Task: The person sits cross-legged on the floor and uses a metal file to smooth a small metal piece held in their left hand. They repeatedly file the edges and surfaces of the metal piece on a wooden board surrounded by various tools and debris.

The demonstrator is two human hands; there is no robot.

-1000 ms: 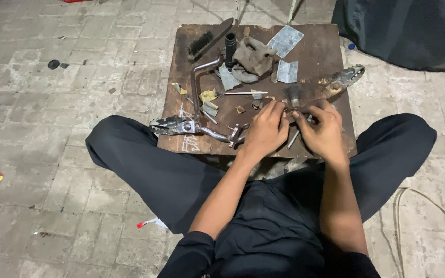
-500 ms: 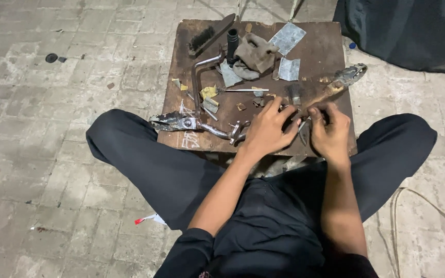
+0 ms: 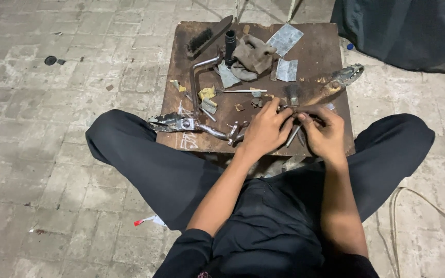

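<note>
I sit cross-legged behind a low brown wooden board strewn with metal parts. My left hand and my right hand meet over its near right part. Their fingertips pinch a small metal piece between them; a thin metal rod sticks down from it. A bent chrome lever with a dirty end lies just left of my left hand. A wooden-handled tool lies just beyond my right hand.
Further back on the board lie a black brush, a brown cloth, grey sheet scraps and a curved metal tube. A dark fabric heap lies at the far right, a cable on the paving by my right knee.
Both hands have drawn closer together and slightly nearer the board's front edge, the fingertips now joined on the small piece. The parts on the board lie as before.
</note>
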